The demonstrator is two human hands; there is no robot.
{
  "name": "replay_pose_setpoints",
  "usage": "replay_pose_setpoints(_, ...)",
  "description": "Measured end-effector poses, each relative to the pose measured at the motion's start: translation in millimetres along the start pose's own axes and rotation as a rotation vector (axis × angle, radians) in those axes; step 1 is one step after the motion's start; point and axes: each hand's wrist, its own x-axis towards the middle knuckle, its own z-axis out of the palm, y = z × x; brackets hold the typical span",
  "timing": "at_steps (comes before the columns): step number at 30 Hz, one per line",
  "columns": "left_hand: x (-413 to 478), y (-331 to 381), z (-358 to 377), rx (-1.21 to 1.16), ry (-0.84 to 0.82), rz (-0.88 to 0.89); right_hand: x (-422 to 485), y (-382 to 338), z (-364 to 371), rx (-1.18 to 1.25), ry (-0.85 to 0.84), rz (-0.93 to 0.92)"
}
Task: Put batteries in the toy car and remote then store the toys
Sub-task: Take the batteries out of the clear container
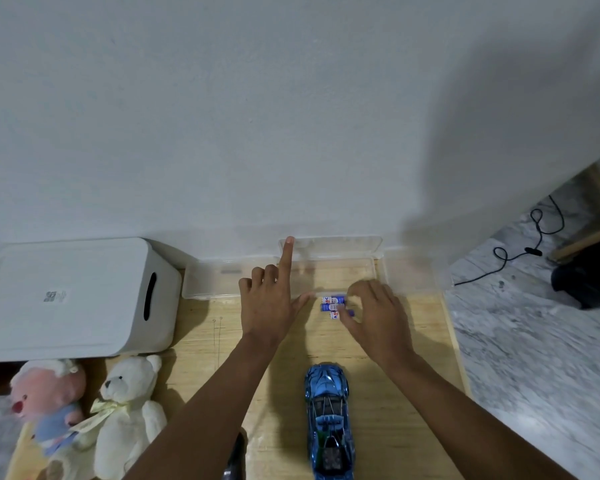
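- Soft, even, fairly dim indoor light is seen; no glare is found.
- A broad shadow is cast on the wall (499, 133) toward 2 o'clock.
- Edges are bent by wide-angle distortion.
- Slight blur is noted throughout.

Both forearms are bare right up to where they leave the frame, with no sleeve showing. The left hand (269, 303) and right hand (378, 311) are bare too. The fingernails look short and plain.
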Motion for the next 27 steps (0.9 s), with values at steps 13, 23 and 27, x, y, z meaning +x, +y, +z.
replay_pose_setpoints(13, -16, 2, 1, -0.004, 0.06, -0.011, 40, 15, -24, -0.192, 0.254, -0.034)
replay_pose_setpoints(23, -33, -1, 8, -0.034, 0.004, -0.007, 16, 18, -11, -0.185, 0.156, -0.108)
replay_pose_setpoints(27, -35, -6, 14, 0.039, -0.025, 0.044, 14, 22, -5, -0.237, 0.122, -0.121)
